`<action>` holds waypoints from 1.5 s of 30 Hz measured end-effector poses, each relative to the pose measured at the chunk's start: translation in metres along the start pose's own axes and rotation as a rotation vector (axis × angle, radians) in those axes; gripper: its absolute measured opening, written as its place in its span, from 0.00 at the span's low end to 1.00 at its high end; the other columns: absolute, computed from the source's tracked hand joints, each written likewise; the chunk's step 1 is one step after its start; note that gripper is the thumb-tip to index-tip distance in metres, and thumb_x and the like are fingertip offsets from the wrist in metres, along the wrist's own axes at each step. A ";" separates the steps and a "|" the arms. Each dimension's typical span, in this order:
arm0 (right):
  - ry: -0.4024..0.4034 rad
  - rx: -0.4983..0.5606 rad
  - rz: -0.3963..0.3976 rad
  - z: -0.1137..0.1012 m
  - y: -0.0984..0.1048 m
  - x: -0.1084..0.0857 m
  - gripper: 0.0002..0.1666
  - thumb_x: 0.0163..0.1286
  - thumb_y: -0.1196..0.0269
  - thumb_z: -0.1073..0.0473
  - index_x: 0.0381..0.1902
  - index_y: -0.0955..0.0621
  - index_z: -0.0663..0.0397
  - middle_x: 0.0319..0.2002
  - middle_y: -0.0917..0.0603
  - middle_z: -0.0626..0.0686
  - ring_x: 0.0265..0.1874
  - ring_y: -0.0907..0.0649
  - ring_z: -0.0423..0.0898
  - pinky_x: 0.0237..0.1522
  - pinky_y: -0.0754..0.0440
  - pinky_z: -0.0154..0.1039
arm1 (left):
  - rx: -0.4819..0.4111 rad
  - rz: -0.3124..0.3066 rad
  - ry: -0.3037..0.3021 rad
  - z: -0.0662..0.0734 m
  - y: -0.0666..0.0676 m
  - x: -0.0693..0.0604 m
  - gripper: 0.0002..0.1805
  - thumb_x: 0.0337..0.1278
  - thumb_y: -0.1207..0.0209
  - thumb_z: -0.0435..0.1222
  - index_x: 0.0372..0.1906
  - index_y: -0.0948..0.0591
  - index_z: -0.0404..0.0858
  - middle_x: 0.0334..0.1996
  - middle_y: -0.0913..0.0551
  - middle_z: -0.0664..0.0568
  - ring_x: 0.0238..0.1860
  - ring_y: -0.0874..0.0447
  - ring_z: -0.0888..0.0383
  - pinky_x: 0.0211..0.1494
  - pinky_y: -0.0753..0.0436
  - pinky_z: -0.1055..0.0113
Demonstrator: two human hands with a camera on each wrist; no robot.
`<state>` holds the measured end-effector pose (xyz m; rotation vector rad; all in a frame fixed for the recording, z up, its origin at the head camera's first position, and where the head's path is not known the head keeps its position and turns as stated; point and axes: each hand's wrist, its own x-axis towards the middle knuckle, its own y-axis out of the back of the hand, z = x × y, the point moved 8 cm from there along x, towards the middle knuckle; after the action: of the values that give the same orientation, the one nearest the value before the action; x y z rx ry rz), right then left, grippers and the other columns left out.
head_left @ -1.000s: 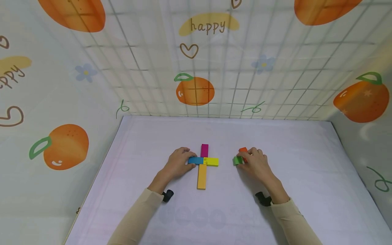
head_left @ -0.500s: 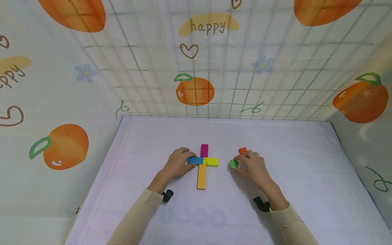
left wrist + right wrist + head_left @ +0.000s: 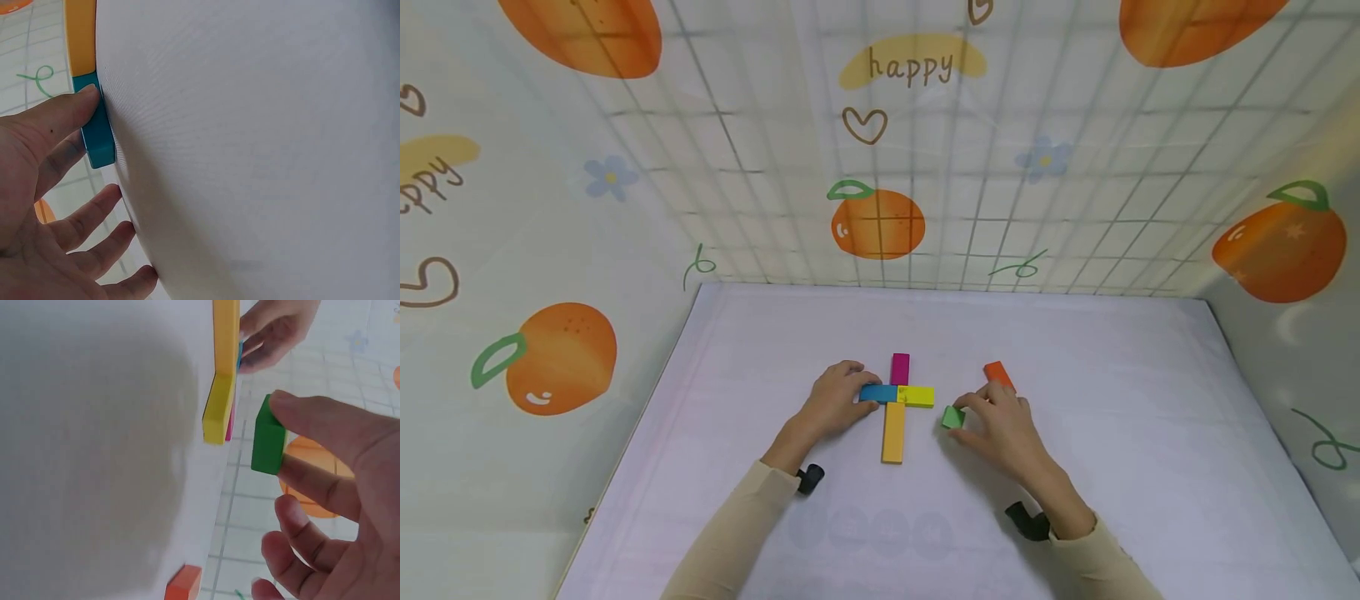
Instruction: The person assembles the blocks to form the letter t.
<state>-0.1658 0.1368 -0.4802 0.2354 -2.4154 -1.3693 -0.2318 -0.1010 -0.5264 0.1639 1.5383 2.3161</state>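
The green block [image 3: 952, 417] has moved leftward from beside the orange block [image 3: 998, 374]; it is now near the yellow block [image 3: 919, 397], below and right of frame centre, raised off the counter [image 3: 1097, 350]. The right hand [image 3: 1006, 427] pinches it; the left hand [image 3: 835, 400] pinches the blue block [image 3: 877, 393], 3 fingers spread.

You're at a small screened-off booth [image 3: 647, 333]; whether it stands in a home, lab or office, you can't tell. Pale curtains [image 3: 550, 258] printed with oranges [image 3: 877, 223], hearts [image 3: 846, 123] and "happy" lettering [image 3: 912, 67] enclose your white tabletop [image 3: 1112, 375] on three sides, a grid [image 3: 973, 219] showing through behind.
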 end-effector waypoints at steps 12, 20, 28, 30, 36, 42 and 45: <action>-0.011 0.005 -0.029 -0.019 -0.010 -0.007 0.23 0.48 0.19 0.49 0.41 0.15 0.45 0.36 0.24 0.49 0.37 0.26 0.45 0.42 0.31 0.47 | 0.008 -0.005 0.002 0.000 0.000 0.001 0.22 0.60 0.32 0.46 0.59 0.17 0.52 0.66 0.28 0.46 0.68 0.35 0.46 0.68 0.32 0.45; -0.013 0.008 -0.054 -0.032 -0.025 -0.013 0.23 0.48 0.19 0.46 0.40 0.16 0.43 0.36 0.25 0.45 0.36 0.27 0.43 0.47 0.30 0.50 | 0.006 -0.003 0.004 0.000 0.000 0.000 0.22 0.60 0.31 0.46 0.59 0.17 0.52 0.66 0.28 0.46 0.68 0.35 0.45 0.68 0.32 0.44; -0.012 0.011 -0.079 -0.043 -0.034 -0.020 0.22 0.49 0.20 0.44 0.38 0.16 0.42 0.36 0.26 0.43 0.36 0.26 0.43 0.52 0.29 0.56 | -0.006 0.003 -0.017 0.001 0.001 0.000 0.21 0.60 0.31 0.46 0.58 0.17 0.50 0.65 0.27 0.44 0.67 0.34 0.44 0.67 0.32 0.43; -0.015 0.011 -0.083 -0.044 -0.036 -0.021 0.22 0.49 0.20 0.43 0.38 0.16 0.42 0.36 0.26 0.43 0.36 0.26 0.43 0.52 0.29 0.56 | -0.010 0.007 -0.022 0.002 0.001 0.000 0.20 0.60 0.31 0.45 0.57 0.16 0.50 0.65 0.27 0.44 0.67 0.34 0.43 0.67 0.32 0.42; -0.036 0.011 -0.113 -0.047 -0.043 -0.024 0.21 0.50 0.20 0.43 0.37 0.17 0.40 0.37 0.26 0.42 0.38 0.26 0.43 0.53 0.30 0.57 | -0.009 0.013 -0.023 0.003 0.002 -0.001 0.20 0.60 0.31 0.45 0.57 0.16 0.50 0.65 0.27 0.44 0.67 0.34 0.43 0.68 0.33 0.42; -0.053 0.017 -0.155 -0.052 -0.051 -0.025 0.20 0.49 0.20 0.43 0.36 0.17 0.38 0.37 0.25 0.43 0.40 0.26 0.44 0.52 0.30 0.60 | -0.015 0.013 -0.024 0.003 0.003 -0.001 0.20 0.60 0.32 0.45 0.57 0.16 0.50 0.65 0.27 0.44 0.67 0.34 0.43 0.68 0.33 0.42; -0.065 0.015 -0.186 -0.053 -0.055 -0.026 0.20 0.48 0.20 0.43 0.36 0.17 0.38 0.38 0.25 0.44 0.41 0.26 0.46 0.52 0.30 0.60 | -0.015 0.012 -0.022 0.002 0.003 -0.001 0.20 0.60 0.32 0.45 0.58 0.17 0.50 0.65 0.27 0.44 0.67 0.34 0.43 0.68 0.33 0.42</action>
<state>-0.1235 0.0743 -0.5078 0.4348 -2.5112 -1.4583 -0.2304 -0.1003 -0.5230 0.1947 1.5126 2.3267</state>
